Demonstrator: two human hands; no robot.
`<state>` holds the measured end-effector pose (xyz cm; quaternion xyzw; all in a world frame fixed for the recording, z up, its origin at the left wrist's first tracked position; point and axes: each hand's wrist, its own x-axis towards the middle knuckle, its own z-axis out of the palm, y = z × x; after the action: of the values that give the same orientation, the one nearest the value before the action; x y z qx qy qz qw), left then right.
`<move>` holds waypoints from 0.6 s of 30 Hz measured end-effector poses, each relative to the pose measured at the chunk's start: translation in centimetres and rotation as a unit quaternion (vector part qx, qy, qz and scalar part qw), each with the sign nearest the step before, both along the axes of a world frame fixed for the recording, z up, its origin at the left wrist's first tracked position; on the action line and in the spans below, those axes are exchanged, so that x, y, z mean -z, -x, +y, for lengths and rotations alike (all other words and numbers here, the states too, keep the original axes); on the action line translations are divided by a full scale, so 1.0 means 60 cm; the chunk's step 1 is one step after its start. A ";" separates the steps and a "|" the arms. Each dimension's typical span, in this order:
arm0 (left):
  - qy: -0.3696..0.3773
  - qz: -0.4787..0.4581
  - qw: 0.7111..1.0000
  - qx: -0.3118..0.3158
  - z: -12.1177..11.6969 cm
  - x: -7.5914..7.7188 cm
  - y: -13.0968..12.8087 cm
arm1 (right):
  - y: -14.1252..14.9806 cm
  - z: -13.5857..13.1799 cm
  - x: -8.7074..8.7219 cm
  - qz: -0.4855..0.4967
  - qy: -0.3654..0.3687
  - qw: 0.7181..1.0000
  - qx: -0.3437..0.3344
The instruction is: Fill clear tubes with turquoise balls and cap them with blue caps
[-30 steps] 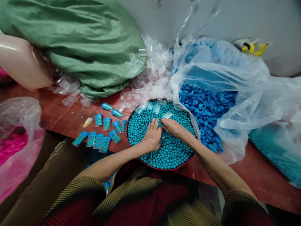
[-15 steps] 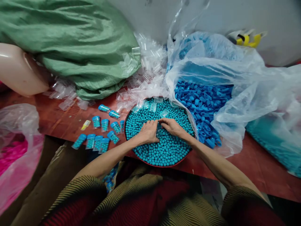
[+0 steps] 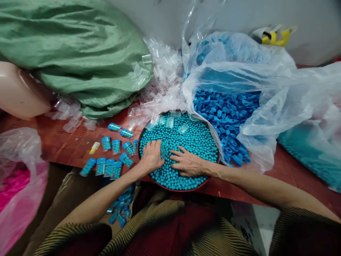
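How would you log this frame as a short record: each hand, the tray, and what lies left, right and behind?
Left hand: curled over small round turquoise beads; whether it grips anything is unclear
Right hand: spread on the beads
Tray: round red-rimmed tray, bead-filled, with flat-looking clear plastic pieces on top
Left: small clear plastic containers with blue caps, beads inside
Right: translucent white plastic bag, open, holding small blue plastic parts
Behind: heap of clear plastic pieces; large green fabric sack behind left

A workshop, by the look of it: beads (image 3: 197,142), clear tubes (image 3: 166,67) and blue parts (image 3: 223,113) lie in bulk on one bench (image 3: 62,142).
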<state>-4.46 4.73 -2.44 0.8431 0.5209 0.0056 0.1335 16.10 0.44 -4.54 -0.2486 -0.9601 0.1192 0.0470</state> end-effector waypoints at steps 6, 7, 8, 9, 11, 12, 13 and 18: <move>-0.003 -0.039 0.999 0.011 0.037 0.025 -0.037 | -0.018 0.091 0.018 0.001 -0.044 0.997 0.057; -0.004 -0.043 0.999 0.005 0.040 0.025 -0.045 | -0.024 0.095 0.018 0.003 -0.050 0.996 0.072; 0.002 -0.047 0.999 -0.002 0.041 0.024 -0.052 | -0.030 0.096 0.018 0.009 -0.055 0.995 0.085; 0.011 -0.049 0.999 -0.012 0.041 0.021 -0.057 | -0.037 0.094 0.018 0.021 -0.057 0.993 0.101; 0.034 -0.043 0.998 -0.033 0.036 0.016 -0.065 | -0.055 0.086 0.025 0.063 -0.058 0.983 0.164; 0.042 -0.036 0.998 -0.041 0.033 0.014 -0.068 | -0.065 0.083 0.031 0.091 -0.059 0.970 0.218; 0.046 -0.028 0.997 -0.047 0.030 0.012 -0.070 | -0.074 0.082 0.039 0.122 -0.060 0.949 0.285; 0.043 -0.029 0.997 -0.064 0.026 0.012 -0.075 | -0.097 0.123 0.074 0.221 -0.040 0.830 0.510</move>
<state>0.01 6.29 -3.16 0.8010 0.5693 0.0158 0.1845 21.95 7.80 -8.98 -0.6676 -0.6650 0.0913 0.3220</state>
